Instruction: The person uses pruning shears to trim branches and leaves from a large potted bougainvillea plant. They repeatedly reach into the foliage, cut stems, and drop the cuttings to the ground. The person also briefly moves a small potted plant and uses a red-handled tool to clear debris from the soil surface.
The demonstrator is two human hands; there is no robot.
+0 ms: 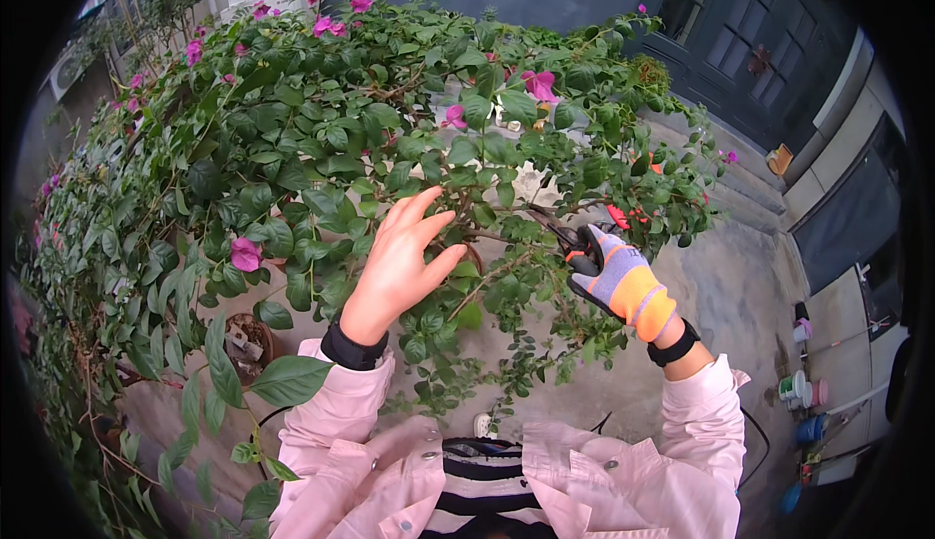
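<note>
A large bougainvillea with green leaves and magenta bracts spreads before me. My bare left hand reaches into its middle with the fingers apart and nothing visibly held. In a purple and orange work glove, my right hand grips pruning shears with black and orange-red handles. The blades point up and left among the stems, close to a brown branch. Leaves and shadow hide whether they touch a stem. A magenta bract cluster stands beyond my hands.
A terracotta pot with dry matter inside stands at lower left. Long leafy shoots reach near my left sleeve. Stone steps lead to a dark door at upper right. Several buckets line the right wall.
</note>
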